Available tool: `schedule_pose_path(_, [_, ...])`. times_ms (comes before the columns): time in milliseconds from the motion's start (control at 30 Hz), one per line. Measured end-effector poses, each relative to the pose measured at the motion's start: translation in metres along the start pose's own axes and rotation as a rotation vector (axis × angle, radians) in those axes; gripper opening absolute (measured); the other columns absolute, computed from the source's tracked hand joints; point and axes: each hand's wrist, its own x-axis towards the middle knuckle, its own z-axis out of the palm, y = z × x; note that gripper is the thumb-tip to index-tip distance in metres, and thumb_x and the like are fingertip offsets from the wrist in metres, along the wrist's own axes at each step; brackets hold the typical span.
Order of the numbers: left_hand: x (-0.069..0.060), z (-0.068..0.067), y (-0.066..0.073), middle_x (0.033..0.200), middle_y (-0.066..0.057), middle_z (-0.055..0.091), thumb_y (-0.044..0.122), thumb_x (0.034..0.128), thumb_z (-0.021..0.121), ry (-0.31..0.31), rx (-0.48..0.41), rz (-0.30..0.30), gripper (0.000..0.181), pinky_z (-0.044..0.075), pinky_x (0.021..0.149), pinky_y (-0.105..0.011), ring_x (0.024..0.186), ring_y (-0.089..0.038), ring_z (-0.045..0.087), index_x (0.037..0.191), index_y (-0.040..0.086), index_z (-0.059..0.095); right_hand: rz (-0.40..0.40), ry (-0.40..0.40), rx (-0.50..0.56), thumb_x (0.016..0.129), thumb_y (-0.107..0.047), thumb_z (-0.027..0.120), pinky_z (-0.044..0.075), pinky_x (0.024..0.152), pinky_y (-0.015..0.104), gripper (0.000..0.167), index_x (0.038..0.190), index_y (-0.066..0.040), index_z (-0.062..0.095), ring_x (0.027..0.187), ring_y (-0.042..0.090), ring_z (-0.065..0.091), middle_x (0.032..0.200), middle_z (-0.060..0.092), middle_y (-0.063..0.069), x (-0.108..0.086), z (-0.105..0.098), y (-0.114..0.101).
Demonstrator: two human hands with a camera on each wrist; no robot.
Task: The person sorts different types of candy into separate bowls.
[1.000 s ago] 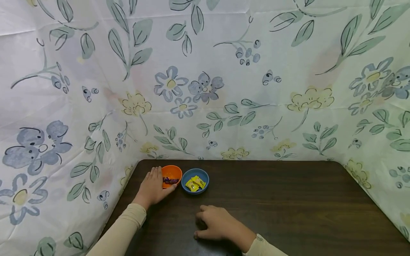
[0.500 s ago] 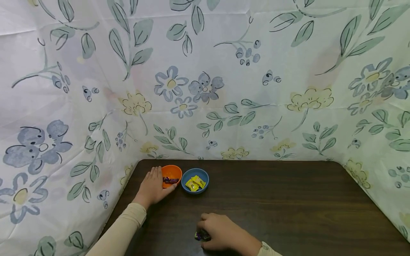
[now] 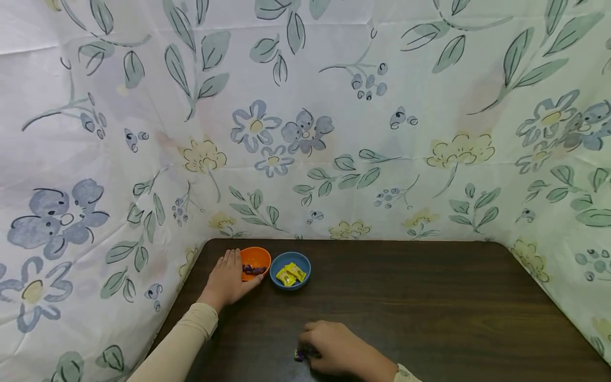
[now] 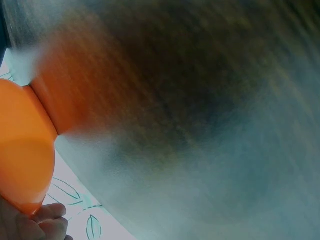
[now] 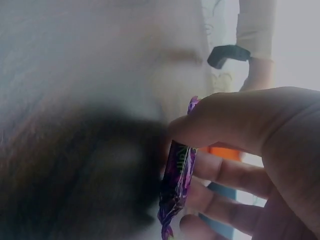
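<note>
My right hand [image 3: 336, 345] is low over the front middle of the dark table. Its thumb and fingers pinch a purple-wrapped candy [image 5: 179, 172] with twisted ends; in the head view only one end of this candy [image 3: 299, 355] shows past the fingers. At the far left, my left hand [image 3: 226, 281] rests against the side of an orange bowl [image 3: 256, 255], fingers straight and thumb along the front. In the left wrist view, fingertips [image 4: 54, 220] touch the orange bowl [image 4: 25, 145]. Purple-wrapped candies [image 3: 253, 269] lie inside that bowl.
Just right of the orange bowl stands a blue bowl [image 3: 309, 269] with yellow-wrapped candies [image 3: 291, 274] in it. A brown wooden table [image 3: 429, 297] bears both bowls. Floral cloth [image 3: 353, 196] hangs behind the table and along its sides.
My right hand has shifted slightly toward the front of the table and to the right. The purple candy, not visible in it a second ago, now shows at its fingers. The left hand stays put.
</note>
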Motion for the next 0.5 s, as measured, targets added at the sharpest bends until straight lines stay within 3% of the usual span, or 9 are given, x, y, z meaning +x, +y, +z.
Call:
schedule_pose_path(200, [0.000, 0.000, -0.001, 0.164, -0.038, 0.035, 0.081, 0.0958, 0.047, -0.007, -0.012, -0.003, 0.119, 0.028, 0.129, -0.063, 0.154, -0.053, 0.035, 0.159, -0.017, 0.028, -0.008, 0.022, 0.078, 0.091, -0.013, 0.077, 0.046, 0.062, 0.015, 0.026, 0.109, -0.032, 0.078, 0.078, -0.009, 0.050, 0.104, 0.065, -0.020, -0.006, -0.007, 0.006])
schedule_pose_path(500, [0.000, 0.002, -0.001, 0.164, -0.037, 0.037, 0.083, 0.0947, 0.047, 0.002, -0.009, -0.010, 0.119, 0.029, 0.129, -0.061, 0.154, -0.052, 0.037, 0.159, -0.016, 0.030, 0.066, 0.112, 0.184, 0.096, -0.017, 0.077, 0.044, 0.060, 0.016, 0.020, 0.111, -0.030, 0.080, 0.072, -0.007, 0.047, 0.096, 0.061, -0.017, -0.013, -0.019, 0.024])
